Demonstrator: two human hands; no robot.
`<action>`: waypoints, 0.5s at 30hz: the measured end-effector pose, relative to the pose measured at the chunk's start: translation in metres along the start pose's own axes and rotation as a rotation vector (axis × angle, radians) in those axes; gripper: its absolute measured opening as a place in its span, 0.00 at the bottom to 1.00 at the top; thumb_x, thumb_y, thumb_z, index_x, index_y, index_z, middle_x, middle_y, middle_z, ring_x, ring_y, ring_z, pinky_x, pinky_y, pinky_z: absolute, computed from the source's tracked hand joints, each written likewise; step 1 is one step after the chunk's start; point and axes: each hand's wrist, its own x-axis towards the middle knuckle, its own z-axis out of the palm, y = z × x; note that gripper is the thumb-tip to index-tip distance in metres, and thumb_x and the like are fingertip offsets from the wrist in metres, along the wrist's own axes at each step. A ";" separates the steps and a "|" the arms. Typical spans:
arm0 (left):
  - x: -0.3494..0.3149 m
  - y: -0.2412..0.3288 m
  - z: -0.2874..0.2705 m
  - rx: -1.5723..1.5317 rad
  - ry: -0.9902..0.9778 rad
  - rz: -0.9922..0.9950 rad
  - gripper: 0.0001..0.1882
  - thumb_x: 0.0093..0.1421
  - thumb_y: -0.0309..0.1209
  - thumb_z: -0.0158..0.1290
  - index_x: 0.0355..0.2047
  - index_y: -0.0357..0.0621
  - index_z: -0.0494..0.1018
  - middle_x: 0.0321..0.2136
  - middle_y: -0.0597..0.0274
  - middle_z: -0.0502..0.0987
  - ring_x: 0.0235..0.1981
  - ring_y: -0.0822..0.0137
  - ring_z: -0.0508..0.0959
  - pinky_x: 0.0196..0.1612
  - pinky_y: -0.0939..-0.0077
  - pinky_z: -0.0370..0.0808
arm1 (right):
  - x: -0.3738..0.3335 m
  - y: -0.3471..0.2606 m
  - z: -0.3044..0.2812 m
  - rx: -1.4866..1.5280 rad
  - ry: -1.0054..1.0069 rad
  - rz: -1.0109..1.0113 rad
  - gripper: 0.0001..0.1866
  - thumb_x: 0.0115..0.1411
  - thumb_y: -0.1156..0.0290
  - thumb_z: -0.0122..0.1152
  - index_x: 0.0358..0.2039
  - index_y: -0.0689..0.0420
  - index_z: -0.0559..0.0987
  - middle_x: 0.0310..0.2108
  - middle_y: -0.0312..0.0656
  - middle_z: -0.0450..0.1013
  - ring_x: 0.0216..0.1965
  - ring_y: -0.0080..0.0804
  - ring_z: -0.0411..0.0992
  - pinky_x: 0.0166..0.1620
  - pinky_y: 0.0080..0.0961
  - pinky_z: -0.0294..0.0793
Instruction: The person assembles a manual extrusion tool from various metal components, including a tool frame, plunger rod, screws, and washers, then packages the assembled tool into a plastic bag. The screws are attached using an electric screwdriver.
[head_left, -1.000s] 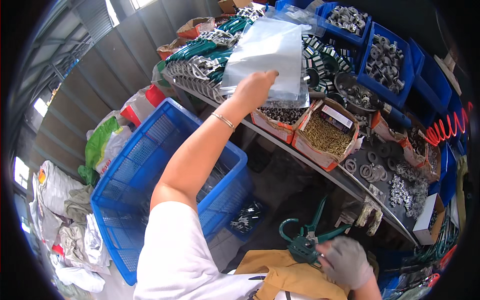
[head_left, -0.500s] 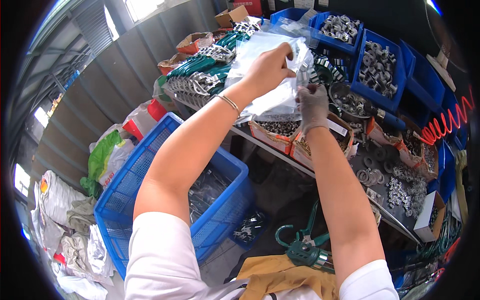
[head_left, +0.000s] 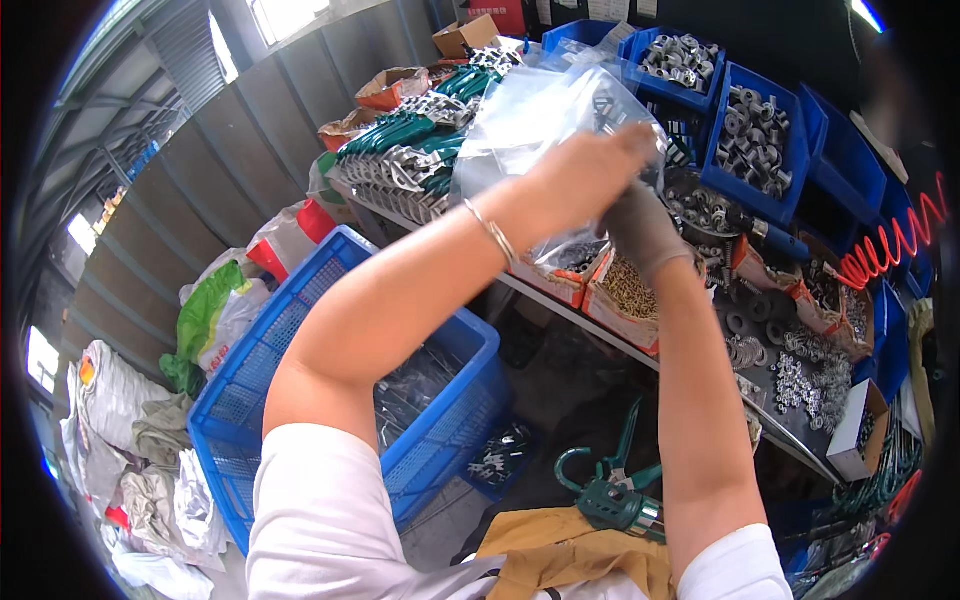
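Observation:
Clear plastic bags [head_left: 525, 115] lie spread over the bench. My bare left hand [head_left: 595, 175], with a bangle at the wrist, is over the right edge of the bags. Motion smears its fingers. My right hand [head_left: 640, 225], in a grey-brown glove, is close below and beside it. The left hand hides the right fingers, so I cannot see what they grip. Beneath the hands stands an orange-edged box of small brass-coloured parts [head_left: 628, 290]. At my lap rests a dark green hand tool [head_left: 605, 500] with a hooked end and a shiny metal cylinder.
Green-handled metal parts [head_left: 400, 145] are stacked left of the bags. Blue bins of metal fittings [head_left: 755, 135] stand behind on the right. Washers and nuts [head_left: 800, 390] cover the bench's right side. A large blue crate [head_left: 270, 370] stands at my left; a red coiled hose [head_left: 890, 245] hangs right.
My left hand has swung right and down, toward the gloved hand. My right hand has moved slightly right and down. The plastic bags now spread farther right.

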 end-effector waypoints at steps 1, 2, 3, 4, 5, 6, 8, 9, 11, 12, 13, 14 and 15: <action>-0.005 0.020 -0.004 -0.096 -0.112 -0.062 0.36 0.47 0.14 0.51 0.60 0.43 0.60 0.63 0.58 0.58 0.38 0.48 0.79 0.37 0.62 0.79 | 0.012 0.015 0.006 0.083 -0.009 0.011 0.12 0.61 0.63 0.52 0.42 0.53 0.74 0.32 0.44 0.75 0.32 0.42 0.75 0.35 0.36 0.77; -0.013 0.038 0.003 0.088 0.024 0.034 0.39 0.46 0.13 0.51 0.61 0.43 0.59 0.64 0.60 0.57 0.36 0.48 0.78 0.37 0.64 0.81 | 0.019 0.016 0.003 0.155 0.004 0.017 0.12 0.61 0.62 0.52 0.42 0.53 0.74 0.32 0.44 0.75 0.33 0.42 0.75 0.35 0.36 0.77; -0.003 0.071 -0.009 -0.103 0.048 0.089 0.40 0.45 0.13 0.52 0.62 0.44 0.59 0.64 0.62 0.57 0.36 0.47 0.78 0.36 0.64 0.81 | 0.024 0.032 -0.016 0.183 0.050 0.075 0.13 0.61 0.62 0.52 0.43 0.54 0.74 0.32 0.44 0.75 0.33 0.41 0.75 0.35 0.36 0.77; -0.013 0.084 -0.013 -0.085 -0.010 0.079 0.41 0.46 0.14 0.51 0.63 0.45 0.58 0.65 0.62 0.55 0.36 0.49 0.77 0.34 0.64 0.81 | 0.036 0.017 -0.008 0.279 0.047 0.061 0.13 0.61 0.62 0.52 0.43 0.54 0.74 0.33 0.44 0.75 0.33 0.41 0.75 0.35 0.36 0.77; -0.024 0.094 -0.017 -0.132 0.011 0.061 0.42 0.47 0.14 0.50 0.64 0.46 0.55 0.65 0.62 0.53 0.35 0.50 0.77 0.33 0.62 0.81 | 0.029 0.005 -0.002 0.360 0.052 0.049 0.13 0.61 0.62 0.52 0.43 0.54 0.74 0.33 0.44 0.75 0.33 0.41 0.75 0.36 0.36 0.77; -0.033 0.108 -0.013 -0.205 -0.006 -0.003 0.42 0.49 0.17 0.50 0.66 0.49 0.53 0.66 0.64 0.53 0.34 0.51 0.76 0.31 0.62 0.80 | 0.020 0.001 0.004 0.442 0.055 0.041 0.14 0.61 0.62 0.52 0.44 0.55 0.74 0.33 0.44 0.75 0.33 0.40 0.75 0.36 0.36 0.76; -0.058 0.140 -0.013 -0.037 -0.081 0.035 0.41 0.51 0.23 0.52 0.67 0.53 0.53 0.55 0.54 0.68 0.36 0.55 0.75 0.29 0.69 0.78 | 0.011 -0.005 0.014 0.609 0.047 0.018 0.14 0.62 0.61 0.51 0.44 0.55 0.73 0.33 0.44 0.75 0.33 0.40 0.75 0.36 0.35 0.76; -0.069 0.157 -0.009 0.002 -0.007 0.007 0.41 0.52 0.24 0.52 0.67 0.55 0.52 0.48 0.52 0.71 0.36 0.54 0.75 0.27 0.71 0.76 | 0.006 0.010 0.017 0.684 0.045 0.017 0.15 0.62 0.61 0.51 0.45 0.55 0.73 0.33 0.43 0.75 0.33 0.40 0.75 0.36 0.35 0.76; -0.062 0.205 0.003 -0.098 0.153 0.115 0.44 0.52 0.27 0.49 0.69 0.56 0.46 0.41 0.32 0.71 0.48 0.38 0.74 0.28 0.72 0.77 | -0.014 0.077 -0.008 0.780 0.145 0.109 0.15 0.62 0.61 0.51 0.45 0.56 0.73 0.33 0.43 0.75 0.33 0.39 0.75 0.37 0.35 0.76; -0.053 0.236 0.004 -0.187 0.114 0.229 0.43 0.51 0.27 0.50 0.68 0.57 0.50 0.48 0.43 0.70 0.48 0.44 0.75 0.25 0.76 0.75 | 0.112 0.119 -0.089 0.799 0.245 0.190 0.16 0.62 0.61 0.51 0.46 0.56 0.72 0.33 0.43 0.75 0.33 0.39 0.75 0.37 0.35 0.76; -0.074 0.223 0.002 -0.112 0.187 0.109 0.41 0.50 0.27 0.51 0.66 0.58 0.54 0.51 0.53 0.69 0.45 0.49 0.76 0.24 0.78 0.74 | 0.074 0.090 -0.031 0.923 0.172 0.132 0.16 0.62 0.61 0.51 0.46 0.57 0.72 0.33 0.43 0.75 0.34 0.39 0.75 0.37 0.35 0.76; -0.093 0.209 0.002 -0.037 0.255 -0.006 0.40 0.49 0.26 0.51 0.65 0.60 0.58 0.54 0.63 0.68 0.41 0.55 0.77 0.22 0.79 0.72 | 0.023 0.061 0.020 1.038 0.089 0.089 0.16 0.63 0.61 0.51 0.46 0.57 0.72 0.33 0.43 0.76 0.34 0.38 0.75 0.37 0.35 0.76; -0.096 0.219 0.000 -0.047 0.266 0.016 0.40 0.49 0.26 0.51 0.65 0.60 0.58 0.54 0.63 0.68 0.41 0.55 0.77 0.22 0.79 0.72 | 0.017 0.053 0.017 1.099 0.117 0.109 0.17 0.63 0.60 0.51 0.47 0.57 0.72 0.33 0.43 0.76 0.34 0.38 0.75 0.37 0.35 0.76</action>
